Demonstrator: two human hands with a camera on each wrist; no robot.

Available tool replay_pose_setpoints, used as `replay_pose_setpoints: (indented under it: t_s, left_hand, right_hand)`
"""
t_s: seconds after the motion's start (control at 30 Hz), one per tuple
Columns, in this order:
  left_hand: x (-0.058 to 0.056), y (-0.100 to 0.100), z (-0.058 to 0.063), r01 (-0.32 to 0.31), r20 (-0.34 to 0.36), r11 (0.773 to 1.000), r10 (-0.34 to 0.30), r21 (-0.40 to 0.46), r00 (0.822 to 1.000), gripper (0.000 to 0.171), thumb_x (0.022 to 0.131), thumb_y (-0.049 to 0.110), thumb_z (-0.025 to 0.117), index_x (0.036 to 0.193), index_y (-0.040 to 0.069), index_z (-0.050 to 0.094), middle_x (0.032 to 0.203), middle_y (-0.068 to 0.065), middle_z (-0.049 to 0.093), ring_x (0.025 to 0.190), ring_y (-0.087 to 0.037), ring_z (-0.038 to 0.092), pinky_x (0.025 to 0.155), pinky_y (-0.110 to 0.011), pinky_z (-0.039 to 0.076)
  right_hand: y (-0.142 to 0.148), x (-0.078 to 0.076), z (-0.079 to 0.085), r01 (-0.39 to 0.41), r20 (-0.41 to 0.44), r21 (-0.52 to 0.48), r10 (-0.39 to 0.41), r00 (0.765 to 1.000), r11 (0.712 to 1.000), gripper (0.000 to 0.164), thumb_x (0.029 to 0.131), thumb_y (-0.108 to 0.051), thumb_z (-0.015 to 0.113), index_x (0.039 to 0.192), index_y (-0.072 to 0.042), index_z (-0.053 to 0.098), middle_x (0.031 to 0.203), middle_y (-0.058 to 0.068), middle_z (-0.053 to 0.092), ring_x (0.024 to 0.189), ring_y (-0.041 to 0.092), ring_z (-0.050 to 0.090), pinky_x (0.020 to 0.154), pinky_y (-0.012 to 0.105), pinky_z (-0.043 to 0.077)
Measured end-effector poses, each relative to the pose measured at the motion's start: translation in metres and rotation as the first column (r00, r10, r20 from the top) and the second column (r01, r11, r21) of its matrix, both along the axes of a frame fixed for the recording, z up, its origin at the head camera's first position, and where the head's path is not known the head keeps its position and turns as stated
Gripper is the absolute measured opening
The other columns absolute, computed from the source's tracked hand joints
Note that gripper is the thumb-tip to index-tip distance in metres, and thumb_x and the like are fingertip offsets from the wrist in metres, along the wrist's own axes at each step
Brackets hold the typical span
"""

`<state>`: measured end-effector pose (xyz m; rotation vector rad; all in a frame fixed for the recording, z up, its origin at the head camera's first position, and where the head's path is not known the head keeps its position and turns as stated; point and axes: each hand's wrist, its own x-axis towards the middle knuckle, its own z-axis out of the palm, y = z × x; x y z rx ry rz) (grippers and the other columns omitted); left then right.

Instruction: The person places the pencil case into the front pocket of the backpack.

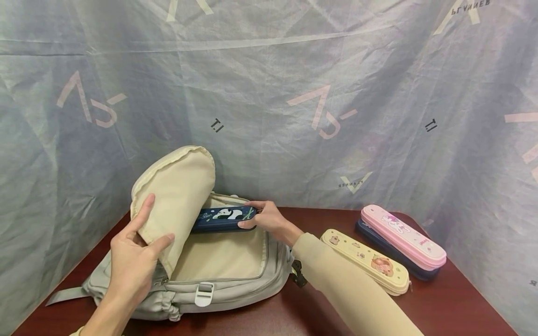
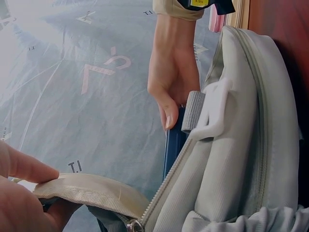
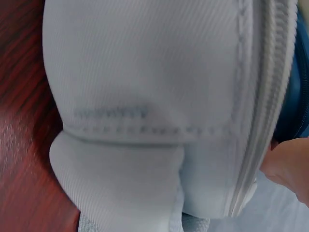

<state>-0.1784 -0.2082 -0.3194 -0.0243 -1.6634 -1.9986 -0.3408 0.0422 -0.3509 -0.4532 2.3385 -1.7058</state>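
Note:
A light grey backpack [image 1: 227, 298] lies on the table with its front unzipped. Its cream-lined flap [image 1: 180, 196] is folded up to the left, and my left hand [image 1: 134, 252] holds it by the edge. In the left wrist view, thumb and finger pinch the flap's rim [image 2: 91, 191]. My right hand [image 1: 273, 221] grips the right end of a navy pencil case [image 1: 227, 218] with a panda on its lid, over the backpack's opening. The flap hides the case's left end. In the right wrist view, part of the blue case [image 3: 292, 101] shows beyond the bag's zipper.
To the right on the dark red table [image 1: 307, 303] lies a yellow pencil case [image 1: 365, 261]. Behind it a pink pencil case [image 1: 403, 235] rests on top of another navy one [image 1: 424, 273]. A grey printed curtain [image 1: 260, 102] hangs around the table's back and sides.

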Motion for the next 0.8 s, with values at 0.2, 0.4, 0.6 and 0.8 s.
replay_pose_setpoints:
  t_s: [0.2,0.4,0.6,0.8]
  left_hand:
    - [-0.002,0.000,0.000,-0.001,0.002,1.000,0.001,0.008,1.000,0.098,0.078,-0.035,0.064,0.156,0.023,0.053,0.167,-0.010,0.035,0.135,-0.017,0.051,0.090,-0.015,0.055]
    - [-0.001,0.000,0.000,-0.003,-0.002,1.000,0.003,-0.002,1.000,0.098,0.078,-0.035,0.063,0.157,0.023,0.053,0.168,-0.011,0.034,0.138,-0.018,0.049,0.091,-0.014,0.054]
    - [-0.002,-0.001,0.000,-0.008,0.010,1.000,0.008,-0.014,1.000,0.098,0.079,-0.034,0.064,0.157,0.024,0.052,0.168,-0.009,0.033,0.141,-0.020,0.046,0.092,-0.013,0.053]
    - [-0.002,-0.001,0.001,-0.015,0.032,1.000,0.015,-0.001,0.999,0.097,0.079,-0.034,0.064,0.156,0.024,0.053,0.168,-0.008,0.034,0.139,-0.019,0.047,0.090,-0.013,0.053]
  right_hand:
    - [-0.005,0.000,-0.003,0.012,0.022,-0.010,-0.011,1.000,1.000,0.070,0.084,-0.008,0.088,0.148,-0.008,0.062,0.161,0.012,0.043,0.148,0.034,0.038,0.119,0.051,0.038]
    - [-0.011,-0.001,-0.006,0.020,0.026,0.031,-0.021,0.999,0.999,0.072,0.083,-0.011,0.090,0.149,-0.012,0.062,0.163,0.006,0.043,0.150,0.030,0.037,0.120,0.047,0.038]
    - [-0.012,0.001,-0.007,0.006,0.001,0.005,-0.006,1.000,1.000,0.069,0.081,-0.010,0.091,0.145,-0.010,0.065,0.161,0.009,0.046,0.150,0.033,0.036,0.120,0.050,0.037]
    - [-0.014,0.002,-0.010,0.018,-0.009,0.022,-0.018,1.000,1.000,0.069,0.077,-0.008,0.094,0.142,-0.013,0.069,0.157,0.007,0.050,0.145,0.032,0.043,0.117,0.048,0.041]
